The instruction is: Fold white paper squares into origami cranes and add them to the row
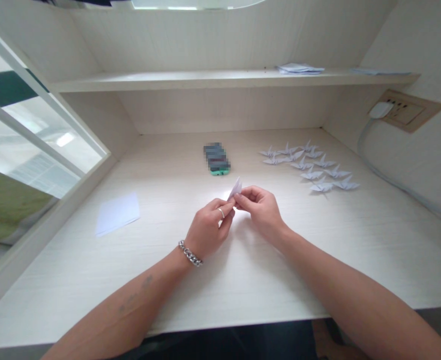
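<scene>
- Grip closed on both sides: a small pinch is formed by the fingertips of the left hand [209,229] and the right hand [260,212], and the folded white paper [236,189] is held between them, its lower part hidden by the fingers.
- Fold work is in hand: the paper is being worked at the fingertips, though the exact fold cannot be made out.
- The paper is held above the middle of the desk [74,280], its long axis tilted up and slightly to the right, with a narrow point directed away from the person.
- A ring [221,213] is worn on the left hand, and a silver chain bracelet [190,253] on the left wrist.
- A flat paper square [117,214] is laid to the left of the hands.
- A pixelated phone in a mint-green case [217,161] is placed ahead of the hands.
- Rows of small paper cranes [306,167] are set out to the right of the phone.
- Paper stacks [299,68] are kept on the shelf [205,81] above, and a white plug [381,110] is fitted in a wall socket [406,111].
</scene>
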A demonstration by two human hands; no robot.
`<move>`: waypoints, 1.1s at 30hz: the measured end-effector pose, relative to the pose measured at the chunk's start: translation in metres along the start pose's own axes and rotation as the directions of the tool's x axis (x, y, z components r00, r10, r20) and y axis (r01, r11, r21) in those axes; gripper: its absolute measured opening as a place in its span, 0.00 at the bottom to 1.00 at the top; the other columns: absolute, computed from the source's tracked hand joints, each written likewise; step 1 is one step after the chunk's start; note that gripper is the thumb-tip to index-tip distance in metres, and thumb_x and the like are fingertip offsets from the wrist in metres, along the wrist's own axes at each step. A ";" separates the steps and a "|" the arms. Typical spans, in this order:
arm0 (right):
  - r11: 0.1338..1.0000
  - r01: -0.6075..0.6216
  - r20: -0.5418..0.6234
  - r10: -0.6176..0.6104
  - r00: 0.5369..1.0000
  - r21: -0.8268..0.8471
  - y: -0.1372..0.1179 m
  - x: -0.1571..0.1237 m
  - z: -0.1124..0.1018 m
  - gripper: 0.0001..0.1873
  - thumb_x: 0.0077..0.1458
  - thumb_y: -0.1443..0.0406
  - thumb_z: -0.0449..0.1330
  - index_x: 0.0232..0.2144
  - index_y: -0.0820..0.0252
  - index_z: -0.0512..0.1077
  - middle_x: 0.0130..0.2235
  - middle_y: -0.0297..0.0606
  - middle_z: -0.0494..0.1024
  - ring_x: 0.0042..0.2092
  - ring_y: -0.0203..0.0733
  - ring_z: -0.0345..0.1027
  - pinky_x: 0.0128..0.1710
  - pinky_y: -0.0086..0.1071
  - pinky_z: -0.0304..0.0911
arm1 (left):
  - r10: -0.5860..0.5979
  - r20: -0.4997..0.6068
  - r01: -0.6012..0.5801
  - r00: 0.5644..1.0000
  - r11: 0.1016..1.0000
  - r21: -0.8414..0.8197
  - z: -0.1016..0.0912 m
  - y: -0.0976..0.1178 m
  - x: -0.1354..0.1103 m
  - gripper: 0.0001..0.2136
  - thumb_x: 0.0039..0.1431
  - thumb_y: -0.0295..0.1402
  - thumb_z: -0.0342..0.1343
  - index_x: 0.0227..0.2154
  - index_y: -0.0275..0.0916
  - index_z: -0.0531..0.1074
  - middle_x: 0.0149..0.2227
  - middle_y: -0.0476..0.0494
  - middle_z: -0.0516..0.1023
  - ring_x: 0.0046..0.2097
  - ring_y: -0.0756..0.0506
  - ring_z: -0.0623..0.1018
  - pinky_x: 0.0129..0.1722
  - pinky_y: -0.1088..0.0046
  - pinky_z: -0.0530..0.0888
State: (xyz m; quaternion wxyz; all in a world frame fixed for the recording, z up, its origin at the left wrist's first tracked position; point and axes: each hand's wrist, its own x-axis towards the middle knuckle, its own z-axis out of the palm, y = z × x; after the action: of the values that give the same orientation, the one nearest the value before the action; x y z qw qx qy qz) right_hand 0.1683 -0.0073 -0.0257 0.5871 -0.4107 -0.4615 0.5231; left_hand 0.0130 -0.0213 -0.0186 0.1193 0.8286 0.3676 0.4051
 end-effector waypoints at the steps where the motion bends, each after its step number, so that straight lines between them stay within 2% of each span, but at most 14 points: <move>1: 1.000 -0.004 0.001 0.004 1.000 0.012 0.000 0.000 0.000 0.11 0.45 0.60 0.68 0.27 0.62 0.75 0.26 0.35 0.77 0.30 0.37 0.70 0.35 0.34 0.68 | -0.020 -0.026 0.020 0.999 0.999 -0.033 -0.001 0.001 0.001 0.09 0.59 0.26 0.54 0.41 0.38 0.76 0.35 0.43 0.79 0.34 0.49 0.77 0.35 0.74 0.74; 4: 0.999 -0.010 0.011 0.009 1.000 0.043 -0.001 0.001 0.000 0.11 0.44 0.60 0.69 0.26 0.62 0.74 0.26 0.33 0.77 0.30 0.36 0.70 0.37 0.34 0.67 | -0.155 -0.135 0.139 0.979 0.983 -0.121 -0.005 0.002 0.003 0.04 0.56 0.31 0.60 0.34 0.37 0.77 0.30 0.46 0.79 0.29 0.51 0.77 0.29 0.77 0.74; 7: 0.998 -0.016 0.033 0.014 0.999 0.058 0.000 0.000 0.000 0.12 0.43 0.60 0.69 0.27 0.62 0.75 0.28 0.35 0.79 0.32 0.38 0.72 0.38 0.35 0.68 | -0.242 -0.168 0.215 0.955 0.962 -0.166 -0.008 0.001 0.005 0.08 0.53 0.36 0.63 0.33 0.36 0.77 0.31 0.45 0.80 0.30 0.50 0.78 0.28 0.77 0.76; 16: 1.000 -0.001 0.059 0.000 0.998 0.012 -0.001 -0.004 0.005 0.14 0.43 0.59 0.69 0.29 0.62 0.75 0.30 0.36 0.80 0.34 0.39 0.73 0.38 0.36 0.69 | -0.253 -0.154 0.243 0.955 0.967 -0.080 -0.008 0.002 0.006 0.07 0.55 0.35 0.60 0.34 0.38 0.78 0.32 0.44 0.82 0.29 0.49 0.79 0.28 0.76 0.75; 25: 0.993 0.056 0.046 -0.052 0.998 -0.101 0.000 -0.005 0.006 0.12 0.46 0.60 0.67 0.31 0.61 0.74 0.30 0.35 0.79 0.31 0.37 0.71 0.32 0.31 0.68 | -0.278 -0.115 0.278 0.954 0.960 -0.019 -0.007 0.005 0.006 0.07 0.58 0.31 0.55 0.33 0.38 0.78 0.33 0.45 0.82 0.29 0.50 0.78 0.30 0.76 0.74; 29: 0.986 0.081 0.074 -0.071 0.995 -0.143 0.003 -0.006 0.005 0.12 0.48 0.59 0.66 0.32 0.62 0.74 0.32 0.37 0.79 0.33 0.38 0.72 0.32 0.31 0.68 | -0.376 -0.104 0.370 0.921 0.926 -0.077 -0.007 0.002 0.008 0.06 0.57 0.34 0.56 0.30 0.38 0.76 0.30 0.46 0.81 0.27 0.50 0.77 0.28 0.76 0.74; 31: 0.988 0.070 0.078 -0.059 0.995 -0.139 0.004 -0.006 0.005 0.13 0.48 0.59 0.66 0.32 0.61 0.74 0.32 0.37 0.79 0.33 0.38 0.72 0.32 0.31 0.67 | -0.439 -0.089 0.424 0.894 0.893 -0.152 -0.008 -0.001 0.009 0.08 0.55 0.37 0.58 0.29 0.37 0.75 0.29 0.45 0.81 0.28 0.49 0.78 0.28 0.76 0.74; 33: 0.992 0.036 0.090 -0.026 0.996 -0.120 0.003 -0.005 0.005 0.14 0.46 0.58 0.67 0.31 0.61 0.74 0.31 0.36 0.79 0.32 0.38 0.72 0.32 0.31 0.67 | -0.479 -0.029 0.454 0.877 0.848 -0.271 -0.008 -0.006 0.010 0.09 0.54 0.38 0.60 0.31 0.36 0.75 0.31 0.44 0.81 0.32 0.47 0.79 0.29 0.75 0.75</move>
State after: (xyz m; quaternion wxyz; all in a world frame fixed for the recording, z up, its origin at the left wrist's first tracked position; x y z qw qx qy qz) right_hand 0.1628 -0.0122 -0.0282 0.5481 -0.4149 -0.5243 0.5026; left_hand 0.0083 -0.0111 -0.0103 0.3025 0.6714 0.5078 0.4472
